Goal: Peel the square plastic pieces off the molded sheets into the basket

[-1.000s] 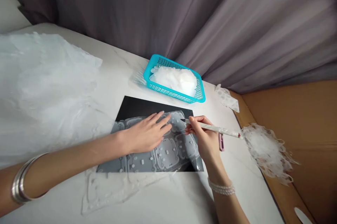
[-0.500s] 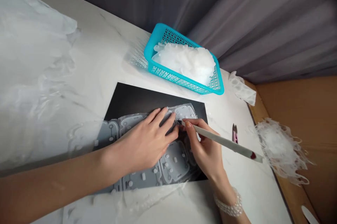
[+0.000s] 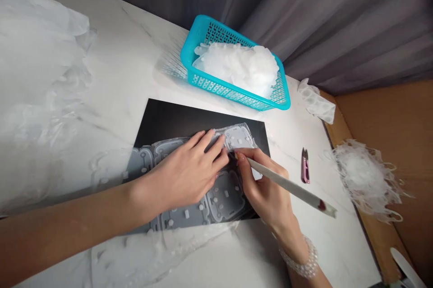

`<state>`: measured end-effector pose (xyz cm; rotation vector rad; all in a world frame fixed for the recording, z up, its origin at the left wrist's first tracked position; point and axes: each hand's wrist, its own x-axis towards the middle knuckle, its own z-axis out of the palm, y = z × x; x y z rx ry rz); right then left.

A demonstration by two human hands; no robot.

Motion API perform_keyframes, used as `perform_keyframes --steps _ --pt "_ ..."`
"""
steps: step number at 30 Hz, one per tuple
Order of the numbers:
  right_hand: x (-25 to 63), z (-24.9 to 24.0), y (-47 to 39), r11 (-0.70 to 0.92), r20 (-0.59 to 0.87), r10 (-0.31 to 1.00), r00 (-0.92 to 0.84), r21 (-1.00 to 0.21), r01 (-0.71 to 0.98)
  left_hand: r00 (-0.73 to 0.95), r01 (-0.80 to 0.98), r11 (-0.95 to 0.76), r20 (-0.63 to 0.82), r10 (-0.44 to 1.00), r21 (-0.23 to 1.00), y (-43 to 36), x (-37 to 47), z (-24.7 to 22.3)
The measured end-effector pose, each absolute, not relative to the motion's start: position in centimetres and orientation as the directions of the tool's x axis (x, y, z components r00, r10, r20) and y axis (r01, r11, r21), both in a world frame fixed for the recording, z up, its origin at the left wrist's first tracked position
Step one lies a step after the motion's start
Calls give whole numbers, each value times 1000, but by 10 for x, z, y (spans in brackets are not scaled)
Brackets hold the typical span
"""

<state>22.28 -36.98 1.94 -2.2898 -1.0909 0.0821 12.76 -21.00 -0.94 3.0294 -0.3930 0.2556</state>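
My left hand [image 3: 189, 168] lies flat with fingers spread on a translucent moulded sheet [image 3: 225, 195], pressing it against a black mat [image 3: 176, 119]. Rounded-square pieces with small raised pegs and slots make up the sheet, which runs past the mat's left and front edges. In my right hand [image 3: 267, 184] is a long, slim white tool [image 3: 294, 184], gripped like a pen, with a dark red mark near its back end. Its tip meets the sheet just right of my left fingertips; my fingers partly hide it, so its exact kind is unclear.
Behind the mat stands a turquoise basket [image 3: 233, 89] of translucent white pieces. Pink thread snips [image 3: 305, 166] lie to the right. Stringy clear scraps [image 3: 367, 175] heap by a cardboard box [image 3: 392, 112]. More translucent sheets [image 3: 37, 67] cover the left side; a white strip [image 3: 316, 103] lies at back right.
The view has shifted slightly, so the basket and mat appear higher. My right hand has tilted the tool's back end a little lower; my left hand stays on the sheet.
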Motion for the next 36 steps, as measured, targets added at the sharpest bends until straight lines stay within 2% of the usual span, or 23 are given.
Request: perform_keyframes --steps 3,6,10,16,21,23,31,36 --pt "221 17 -373 -456 234 726 647 -539 708 952 -265 -964 168 -257 26 -210 128 -9" --pt "222 7 -371 -401 340 736 585 -477 782 950 -265 -964 169 -261 -2 -211 127 -8" --pt "225 -7 -369 -371 375 762 527 -414 831 950 -263 -965 176 -258 1 -211 125 -8" --pt "225 -11 -371 -371 291 827 481 -359 856 950 -259 -966 186 -252 15 -209 127 -9" --pt "228 -5 -366 -378 210 889 407 -164 911 962 -218 -975 175 -209 34 -212 122 -8" --pt "228 -3 -365 -372 184 902 391 -130 919 971 -168 -984 184 -156 54 -217 120 -8" --pt "237 -2 -362 -298 171 927 334 -206 932 975 19 -998 222 32 60 -241 120 -20" --pt "241 -4 -365 -287 160 931 327 -226 931 965 59 -994 248 81 96 -245 124 -24"
